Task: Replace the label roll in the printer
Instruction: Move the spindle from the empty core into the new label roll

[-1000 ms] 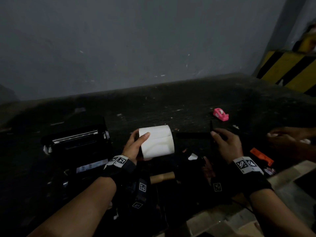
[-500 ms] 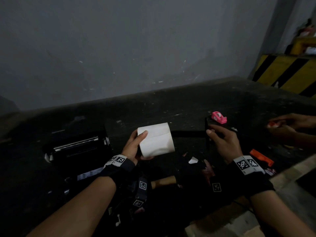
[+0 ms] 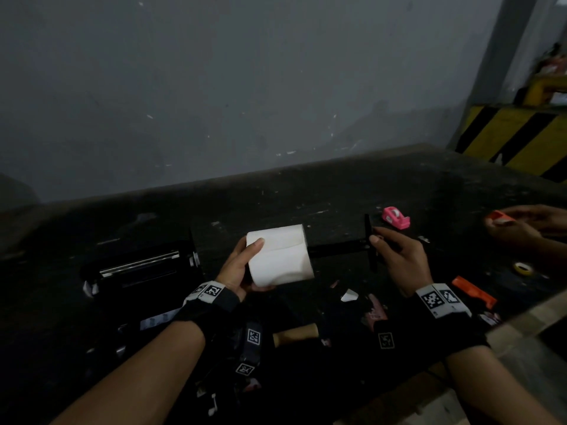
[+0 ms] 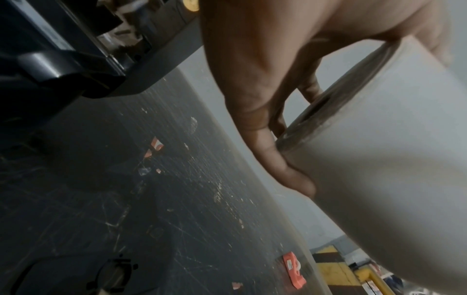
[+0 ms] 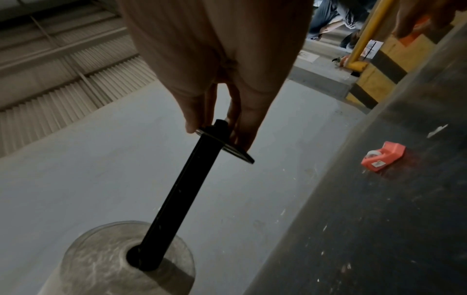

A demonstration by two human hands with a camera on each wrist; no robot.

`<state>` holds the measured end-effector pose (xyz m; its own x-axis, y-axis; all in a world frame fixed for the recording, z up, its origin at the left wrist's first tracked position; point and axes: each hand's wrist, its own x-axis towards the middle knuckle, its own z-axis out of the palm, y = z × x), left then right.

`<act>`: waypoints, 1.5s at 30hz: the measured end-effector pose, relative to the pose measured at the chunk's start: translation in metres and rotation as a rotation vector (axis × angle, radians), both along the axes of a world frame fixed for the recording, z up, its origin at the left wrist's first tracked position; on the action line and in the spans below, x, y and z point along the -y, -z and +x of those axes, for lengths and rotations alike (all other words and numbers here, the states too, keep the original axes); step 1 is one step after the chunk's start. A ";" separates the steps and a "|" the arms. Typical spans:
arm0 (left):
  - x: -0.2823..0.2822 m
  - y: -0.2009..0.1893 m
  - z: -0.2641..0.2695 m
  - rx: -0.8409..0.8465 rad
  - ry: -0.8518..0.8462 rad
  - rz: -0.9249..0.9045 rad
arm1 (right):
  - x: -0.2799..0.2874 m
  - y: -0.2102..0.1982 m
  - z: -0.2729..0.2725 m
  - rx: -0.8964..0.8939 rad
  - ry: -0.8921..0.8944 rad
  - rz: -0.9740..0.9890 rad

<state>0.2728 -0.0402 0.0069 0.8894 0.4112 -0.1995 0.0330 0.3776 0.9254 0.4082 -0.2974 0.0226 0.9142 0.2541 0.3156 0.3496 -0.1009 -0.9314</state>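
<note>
Label roll (image 3: 279, 255), the one white roll in sight, is hanging above the dark, scratched tabletop (image 3: 306, 197), and I am gripping it in my left hand (image 3: 236, 268), thumb across its front and fingers curled round its left end. My right hand (image 3: 399, 256) is pinching the flange end of a single black spindle (image 3: 337, 247), whose shaft is entering the core at the roll's right end; the right wrist view is showing the shaft sitting inside the hole. One black printer (image 3: 144, 268) is standing just left of the roll with its lid raised and a metal bar showing across the top.

I am working at a worn black surface littered with paper scraps, running back to a plain grey wall (image 3: 245, 87). A yellow-and-black striped barrier (image 3: 515, 136) is standing at the far right. One pink tape dispenser (image 3: 395, 216) is lying beyond my right hand, apart from it. One orange cutter (image 3: 474, 291) is lying near my right wrist, and one small yellow tape ring (image 3: 523, 267) is resting just beyond it. One brown cardboard core (image 3: 296, 332) is lying between my forearms. Another person's two hands (image 3: 527, 228) are reaching in at the right edge, holding something orange.
</note>
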 end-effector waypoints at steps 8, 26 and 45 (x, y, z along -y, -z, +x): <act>-0.003 -0.007 0.002 -0.004 0.010 -0.016 | -0.004 -0.007 0.006 0.044 -0.003 0.007; -0.008 -0.028 -0.011 0.032 -0.037 -0.031 | -0.020 -0.025 0.004 0.285 0.002 -0.017; -0.006 -0.037 -0.015 0.073 -0.032 -0.051 | -0.047 -0.041 -0.037 0.449 -0.088 -0.119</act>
